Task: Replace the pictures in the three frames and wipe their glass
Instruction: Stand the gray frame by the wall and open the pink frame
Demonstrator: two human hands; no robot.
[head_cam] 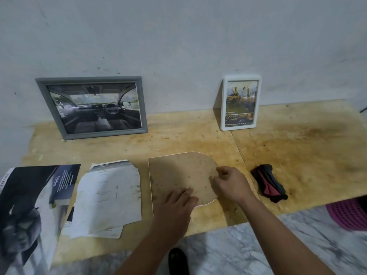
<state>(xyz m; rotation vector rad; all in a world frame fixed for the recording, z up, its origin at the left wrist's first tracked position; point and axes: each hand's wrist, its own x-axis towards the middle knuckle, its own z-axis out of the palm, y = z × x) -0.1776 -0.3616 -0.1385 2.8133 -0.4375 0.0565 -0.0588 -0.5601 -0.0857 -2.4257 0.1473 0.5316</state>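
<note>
On table (297,155) | arched frame (178,175) face-down, arch pointing right | left hand (174,207) presses flat | right hand (230,185) pinches arch edge

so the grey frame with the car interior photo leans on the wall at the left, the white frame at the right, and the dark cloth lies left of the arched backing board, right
Not quite. The head view shows the dark cloth lying to the right of the arched backing board, not left. The rest holds: the grey frame leans on the wall at the left, the white frame at the right.

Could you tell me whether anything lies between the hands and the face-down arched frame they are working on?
Nothing visible does: the left hand rests on the arched frame's backing, and the right hand touches its rounded edge.
</note>
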